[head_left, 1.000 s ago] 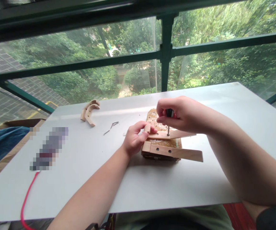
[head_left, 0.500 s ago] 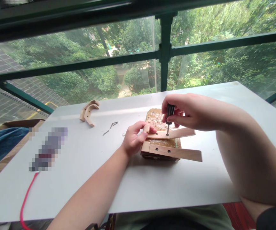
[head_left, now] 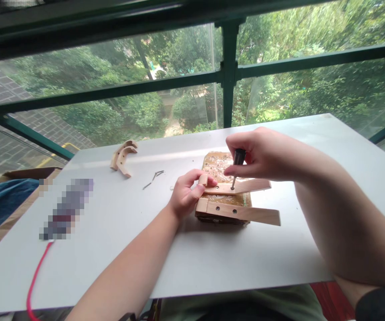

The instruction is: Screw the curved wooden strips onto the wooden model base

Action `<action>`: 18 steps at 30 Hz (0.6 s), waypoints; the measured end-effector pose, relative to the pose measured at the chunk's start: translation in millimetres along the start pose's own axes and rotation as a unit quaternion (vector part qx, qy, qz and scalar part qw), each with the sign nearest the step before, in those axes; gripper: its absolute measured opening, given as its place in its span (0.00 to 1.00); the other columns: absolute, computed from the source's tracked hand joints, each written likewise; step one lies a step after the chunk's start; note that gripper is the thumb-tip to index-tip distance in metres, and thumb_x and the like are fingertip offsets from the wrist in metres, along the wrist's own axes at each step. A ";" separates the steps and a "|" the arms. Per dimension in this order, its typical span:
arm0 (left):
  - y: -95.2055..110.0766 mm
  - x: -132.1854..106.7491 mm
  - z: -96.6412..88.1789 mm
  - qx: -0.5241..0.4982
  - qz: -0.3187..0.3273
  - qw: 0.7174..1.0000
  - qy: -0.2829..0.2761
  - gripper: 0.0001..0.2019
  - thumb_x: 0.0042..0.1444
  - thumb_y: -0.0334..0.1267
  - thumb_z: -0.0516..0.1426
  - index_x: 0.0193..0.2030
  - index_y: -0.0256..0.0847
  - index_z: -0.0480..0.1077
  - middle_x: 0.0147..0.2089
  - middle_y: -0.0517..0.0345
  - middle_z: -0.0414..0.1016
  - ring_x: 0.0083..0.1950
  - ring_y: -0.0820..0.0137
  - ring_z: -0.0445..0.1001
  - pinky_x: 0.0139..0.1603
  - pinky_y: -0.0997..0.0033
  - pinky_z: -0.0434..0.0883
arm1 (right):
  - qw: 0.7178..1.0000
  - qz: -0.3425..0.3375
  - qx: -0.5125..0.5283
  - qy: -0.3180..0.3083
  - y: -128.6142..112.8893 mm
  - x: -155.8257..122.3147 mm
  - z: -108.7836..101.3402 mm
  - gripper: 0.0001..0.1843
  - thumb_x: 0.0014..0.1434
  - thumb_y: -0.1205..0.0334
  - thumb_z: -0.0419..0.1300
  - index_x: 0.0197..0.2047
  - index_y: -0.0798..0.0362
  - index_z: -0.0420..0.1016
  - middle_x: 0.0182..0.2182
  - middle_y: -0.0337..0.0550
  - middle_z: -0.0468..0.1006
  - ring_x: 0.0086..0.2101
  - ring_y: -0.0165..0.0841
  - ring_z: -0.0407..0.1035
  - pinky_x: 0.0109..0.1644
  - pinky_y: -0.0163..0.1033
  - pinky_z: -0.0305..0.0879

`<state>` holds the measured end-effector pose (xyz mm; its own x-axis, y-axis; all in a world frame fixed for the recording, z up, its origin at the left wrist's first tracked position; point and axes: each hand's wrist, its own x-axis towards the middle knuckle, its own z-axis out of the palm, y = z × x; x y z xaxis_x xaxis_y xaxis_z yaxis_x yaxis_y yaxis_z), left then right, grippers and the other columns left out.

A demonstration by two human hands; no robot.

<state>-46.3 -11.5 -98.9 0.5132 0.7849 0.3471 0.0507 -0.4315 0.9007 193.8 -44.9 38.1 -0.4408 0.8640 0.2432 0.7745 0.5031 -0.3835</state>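
Note:
My right hand (head_left: 255, 151) grips the black handle of a screwdriver (head_left: 238, 157), its shaft pointing down. The screwdriver's tip meets a screw in the farther wooden piece (head_left: 225, 189). At that piece's left end, my left hand (head_left: 188, 191) is closed around the wood. A second wooden piece (head_left: 255, 215) with two dark screws lies nearer to me. Both pieces rest on a brown tape-wrapped block (head_left: 215, 162) with many small holes, and their right ends stick out past it.
Two curved wooden pieces (head_left: 124, 157) lie at the table's far left. Several screws (head_left: 153, 179) are scattered nearby on the white table (head_left: 118, 263). A blurred-out item (head_left: 67, 209) with a red cord (head_left: 36, 276) sits left, beside a cardboard box (head_left: 28, 196) holding blue cloth. Windows border the far edge.
My right hand's fingers have shifted on the screwdriver, and its handle now tilts more to the right. The left hand and wooden pieces stay in place.

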 end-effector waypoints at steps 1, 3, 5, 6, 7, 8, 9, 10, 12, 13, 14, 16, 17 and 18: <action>-0.2 -0.2 0.0 0.002 -0.002 1.000 -0.001 0.13 0.62 0.45 0.56 0.43 0.39 0.76 0.43 0.50 0.82 0.48 0.60 0.79 0.53 0.59 0.73 | 1.000 0.006 -0.005 0.006 -0.3 0.6 1.3 0.21 0.53 0.52 0.67 0.24 0.50 0.57 0.18 0.30 0.63 0.20 0.24 0.53 0.25 0.36 0.47; -0.8 -0.6 0.1 0.003 -0.006 1.000 0.000 0.13 0.62 0.46 0.56 0.43 0.39 0.76 0.43 0.50 0.82 0.47 0.60 0.79 0.52 0.59 0.74 | 1.000 0.020 -0.014 0.015 -0.8 1.8 4.6 0.23 0.53 0.51 0.66 0.23 0.51 0.55 0.17 0.31 0.61 0.20 0.25 0.51 0.25 0.37 0.46; -1.2 -0.9 0.3 0.002 -0.011 1.000 0.000 0.14 0.62 0.46 0.56 0.44 0.38 0.75 0.43 0.50 0.82 0.46 0.60 0.80 0.51 0.60 0.74 | 0.999 0.031 -0.013 0.015 -1.4 2.7 8.4 0.23 0.55 0.52 0.63 0.22 0.51 0.53 0.16 0.31 0.58 0.21 0.25 0.49 0.26 0.37 0.46; -1.1 -1.0 0.5 0.000 -0.013 1.000 0.000 0.14 0.62 0.46 0.56 0.44 0.38 0.75 0.43 0.50 0.82 0.46 0.61 0.80 0.50 0.60 0.75 | 0.999 0.034 -0.009 0.015 -1.6 3.1 10.2 0.22 0.57 0.53 0.62 0.22 0.51 0.54 0.16 0.31 0.57 0.21 0.26 0.48 0.26 0.37 0.46; -0.7 -1.0 0.7 -0.002 -0.015 1.000 0.000 0.14 0.62 0.46 0.56 0.44 0.38 0.75 0.43 0.49 0.82 0.46 0.61 0.80 0.50 0.60 0.75 | 0.999 0.035 -0.002 0.017 -1.7 3.4 11.8 0.21 0.58 0.53 0.61 0.22 0.51 0.55 0.16 0.31 0.57 0.21 0.26 0.47 0.26 0.37 0.46; -0.1 -0.9 0.9 -0.005 -0.017 1.000 0.000 0.14 0.62 0.46 0.56 0.44 0.38 0.75 0.43 0.49 0.82 0.45 0.61 0.80 0.49 0.60 0.75 | 0.999 0.033 0.007 0.020 -1.7 3.7 13.2 0.19 0.59 0.54 0.60 0.23 0.50 0.57 0.17 0.32 0.58 0.21 0.26 0.48 0.27 0.37 0.47; 0.6 -0.8 1.1 -0.007 -0.018 1.000 0.000 0.14 0.62 0.46 0.56 0.44 0.38 0.75 0.43 0.49 0.82 0.45 0.61 0.80 0.49 0.60 0.75 | 0.999 0.024 0.020 0.024 -1.6 3.9 14.4 0.15 0.59 0.55 0.59 0.25 0.50 0.60 0.19 0.32 0.61 0.22 0.26 0.51 0.27 0.37 0.48; 1.4 -0.6 1.2 -0.007 -0.018 1.000 0.001 0.14 0.62 0.47 0.56 0.43 0.38 0.75 0.43 0.49 0.82 0.45 0.61 0.80 0.49 0.60 0.75 | 0.999 0.009 0.035 0.028 -1.2 4.1 15.2 0.11 0.59 0.57 0.59 0.28 0.50 0.64 0.21 0.34 0.66 0.23 0.26 0.54 0.29 0.36 0.51; 2.9 -0.3 1.2 -0.003 -0.016 1.000 0.003 0.15 0.62 0.48 0.56 0.43 0.38 0.76 0.43 0.49 0.82 0.45 0.60 0.80 0.51 0.58 0.75 | 0.996 -0.027 0.073 0.035 -0.2 4.5 16.6 0.05 0.57 0.61 0.60 0.37 0.51 0.70 0.29 0.37 0.74 0.27 0.27 0.61 0.32 0.36 0.55; 3.3 -0.2 1.2 0.001 -0.016 1.000 0.004 0.15 0.62 0.48 0.56 0.43 0.38 0.76 0.43 0.49 0.82 0.46 0.60 0.80 0.52 0.58 0.75 | 0.994 -0.044 0.090 0.038 0.5 4.6 17.2 0.08 0.57 0.63 0.61 0.42 0.51 0.71 0.33 0.38 0.77 0.29 0.28 0.63 0.33 0.35 0.56; 3.5 -0.2 1.1 0.003 -0.018 1.000 0.004 0.15 0.62 0.49 0.56 0.43 0.38 0.76 0.44 0.48 0.82 0.47 0.59 0.80 0.52 0.57 0.75 | 0.992 -0.057 0.103 0.039 1.2 4.8 17.7 0.11 0.56 0.64 0.61 0.45 0.51 0.71 0.34 0.39 0.77 0.30 0.28 0.65 0.34 0.35 0.57; 3.3 -0.3 0.9 0.004 -0.025 1.000 0.004 0.15 0.61 0.49 0.56 0.43 0.39 0.76 0.44 0.48 0.83 0.48 0.58 0.80 0.53 0.56 0.75 | 0.990 -0.077 0.116 0.028 2.4 4.7 18.5 0.11 0.57 0.66 0.61 0.45 0.51 0.71 0.33 0.38 0.77 0.29 0.28 0.65 0.34 0.35 0.57; 3.1 -0.3 0.9 0.003 -0.028 1.000 0.004 0.15 0.61 0.49 0.56 0.43 0.39 0.76 0.45 0.48 0.83 0.48 0.58 0.80 0.53 0.56 0.75 | 0.989 -0.086 0.116 0.018 2.9 4.5 18.5 0.09 0.57 0.65 0.60 0.43 0.51 0.72 0.31 0.37 0.76 0.29 0.27 0.64 0.33 0.35 0.57; 2.9 -0.4 0.9 0.001 -0.029 1.000 0.005 0.15 0.61 0.48 0.56 0.43 0.39 0.76 0.45 0.48 0.83 0.48 0.58 0.80 0.52 0.56 0.75 | 0.989 -0.094 0.113 0.007 3.0 4.0 18.0 0.05 0.58 0.64 0.60 0.40 0.51 0.72 0.30 0.36 0.76 0.28 0.27 0.64 0.33 0.35 0.56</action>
<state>-45.5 -13.5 -96.6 0.5016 0.8126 0.2967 0.0819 -0.3861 0.9188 186.2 -39.6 21.9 -0.5592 0.7557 0.3408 0.5581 0.6472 -0.5193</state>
